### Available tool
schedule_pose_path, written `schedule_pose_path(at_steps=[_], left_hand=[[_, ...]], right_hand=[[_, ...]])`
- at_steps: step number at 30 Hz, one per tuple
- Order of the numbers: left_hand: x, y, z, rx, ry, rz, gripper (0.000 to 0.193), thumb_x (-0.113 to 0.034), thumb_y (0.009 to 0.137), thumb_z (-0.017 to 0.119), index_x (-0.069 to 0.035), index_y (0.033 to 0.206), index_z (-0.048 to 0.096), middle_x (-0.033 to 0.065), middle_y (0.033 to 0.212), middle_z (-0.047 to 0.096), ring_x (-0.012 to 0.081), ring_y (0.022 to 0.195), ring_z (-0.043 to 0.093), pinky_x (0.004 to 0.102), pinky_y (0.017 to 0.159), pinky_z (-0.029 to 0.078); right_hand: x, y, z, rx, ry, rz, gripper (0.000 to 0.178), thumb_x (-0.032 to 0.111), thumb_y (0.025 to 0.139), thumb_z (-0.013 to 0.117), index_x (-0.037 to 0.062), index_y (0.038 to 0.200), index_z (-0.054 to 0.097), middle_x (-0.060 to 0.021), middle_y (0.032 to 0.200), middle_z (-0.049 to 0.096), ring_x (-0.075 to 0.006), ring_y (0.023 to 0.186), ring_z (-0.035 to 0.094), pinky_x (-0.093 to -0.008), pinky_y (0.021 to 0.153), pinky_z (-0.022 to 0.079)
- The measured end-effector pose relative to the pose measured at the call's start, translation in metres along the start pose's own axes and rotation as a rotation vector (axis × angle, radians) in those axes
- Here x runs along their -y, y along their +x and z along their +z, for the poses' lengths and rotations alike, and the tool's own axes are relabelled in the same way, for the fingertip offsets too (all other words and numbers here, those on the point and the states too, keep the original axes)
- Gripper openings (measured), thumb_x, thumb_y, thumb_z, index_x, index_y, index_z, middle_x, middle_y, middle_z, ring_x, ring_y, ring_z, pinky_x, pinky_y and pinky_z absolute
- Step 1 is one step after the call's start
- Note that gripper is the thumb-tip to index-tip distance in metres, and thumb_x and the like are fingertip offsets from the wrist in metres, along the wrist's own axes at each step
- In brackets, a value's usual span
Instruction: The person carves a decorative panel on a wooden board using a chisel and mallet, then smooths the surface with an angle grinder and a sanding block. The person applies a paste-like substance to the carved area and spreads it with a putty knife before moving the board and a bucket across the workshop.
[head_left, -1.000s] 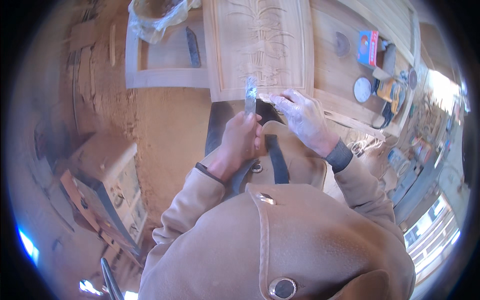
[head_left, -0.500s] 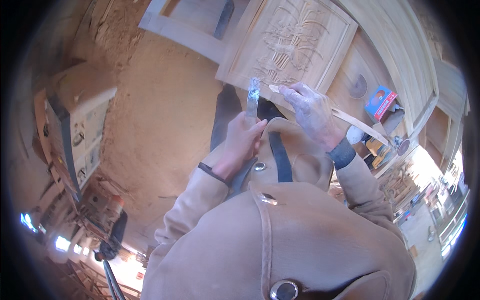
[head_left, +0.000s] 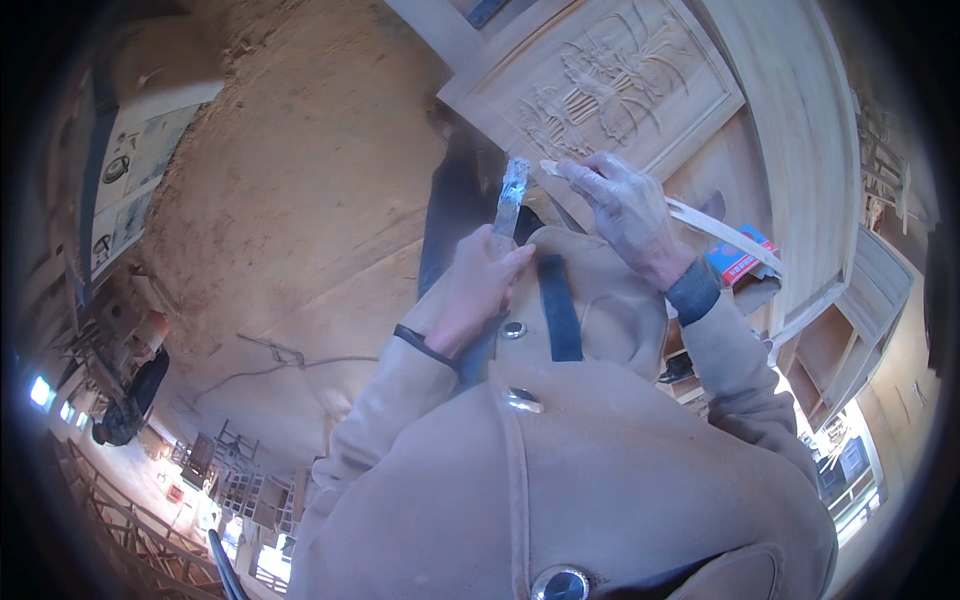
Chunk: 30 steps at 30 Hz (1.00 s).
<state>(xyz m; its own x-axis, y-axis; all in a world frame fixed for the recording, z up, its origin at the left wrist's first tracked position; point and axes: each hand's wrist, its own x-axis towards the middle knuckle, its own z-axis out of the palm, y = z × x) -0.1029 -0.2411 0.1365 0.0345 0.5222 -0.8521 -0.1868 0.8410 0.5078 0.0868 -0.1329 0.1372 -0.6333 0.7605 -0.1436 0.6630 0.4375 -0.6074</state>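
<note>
The left hand (head_left: 475, 285) is closed around the lower end of a flat strip (head_left: 509, 205). The strip points away from the body, tilted slightly right; its upper end carries a rough, shiny whitish coating. The material of the strip cannot be determined.

The right hand (head_left: 628, 210) is positioned to the right of the strip, thumb and fingers pinched on a small pale piece (head_left: 551, 168). The free end of this piece points left toward the coated end of the strip; the two are close together, with a narrow gap visible between them. Whitish residue covers the fingers and the back of the right hand.

Beyond the hands lies a wooden panel (head_left: 690, 125) with a raised plant-like carving (head_left: 610, 85), set at an angle. Near the right wrist, a narrow wooden strip (head_left: 728, 232) extends to the right, crossing in front of a blue and red box (head_left: 742, 258). Left of the hands is the brown floor (head_left: 310, 180), with a thin cable-like line (head_left: 290, 360) across it. A cabinet-like unit (head_left: 140, 180) with round fittings stands at far left.
</note>
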Motion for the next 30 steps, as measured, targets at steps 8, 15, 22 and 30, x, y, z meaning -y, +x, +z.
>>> schedule_pose_path(at_steps=[8, 15, 22, 30], left_hand=[[0.016, -0.007, 0.000, -0.061, -0.027, 0.044, 0.020, -0.014, 0.090, 0.069, -0.002, 0.085, 0.054, 0.0002, 0.060, 0.051, 0.0068, 0.044, 0.046, 0.0252, 0.039, 0.034], [0.019, -0.006, 0.001, -0.054, 0.026, 0.101, 0.024, -0.019, 0.091, 0.071, -0.007, 0.085, 0.052, -0.0030, 0.060, 0.052, 0.0027, 0.041, 0.045, 0.0181, 0.040, 0.033], [0.024, -0.001, 0.000, -0.044, 0.081, 0.175, 0.024, -0.019, 0.091, 0.071, -0.007, 0.085, 0.051, -0.0036, 0.059, 0.050, 0.0028, 0.041, 0.044, 0.0184, 0.040, 0.033], [0.033, 0.006, -0.001, -0.218, 0.437, 0.400, 0.021, -0.013, 0.090, 0.071, -0.005, 0.085, 0.052, -0.0041, 0.065, 0.050, 0.0034, 0.056, 0.042, 0.0209, 0.051, 0.036]], right_hand=[[0.003, 0.000, 0.004, 0.015, 0.017, -0.117, 0.033, 0.003, 0.084, 0.062, 0.0121, 0.115, 0.068, -0.0111, 0.092, 0.062, -0.0305, 0.084, 0.063, -0.0398, 0.071, 0.052], [0.006, 0.001, 0.003, 0.058, -0.005, -0.110, 0.037, 0.002, 0.082, 0.062, 0.0155, 0.117, 0.067, -0.0101, 0.093, 0.062, -0.0301, 0.085, 0.063, -0.0407, 0.073, 0.051], [0.006, 0.002, 0.001, 0.066, -0.018, -0.142, 0.038, 0.000, 0.079, 0.067, 0.0097, 0.116, 0.067, -0.0110, 0.100, 0.063, -0.0293, 0.089, 0.063, -0.0380, 0.074, 0.054], [0.006, 0.004, -0.001, 0.081, -0.043, -0.144, 0.038, 0.000, 0.080, 0.066, 0.0082, 0.117, 0.066, -0.0120, 0.099, 0.062, -0.0299, 0.088, 0.063, -0.0389, 0.074, 0.053]])
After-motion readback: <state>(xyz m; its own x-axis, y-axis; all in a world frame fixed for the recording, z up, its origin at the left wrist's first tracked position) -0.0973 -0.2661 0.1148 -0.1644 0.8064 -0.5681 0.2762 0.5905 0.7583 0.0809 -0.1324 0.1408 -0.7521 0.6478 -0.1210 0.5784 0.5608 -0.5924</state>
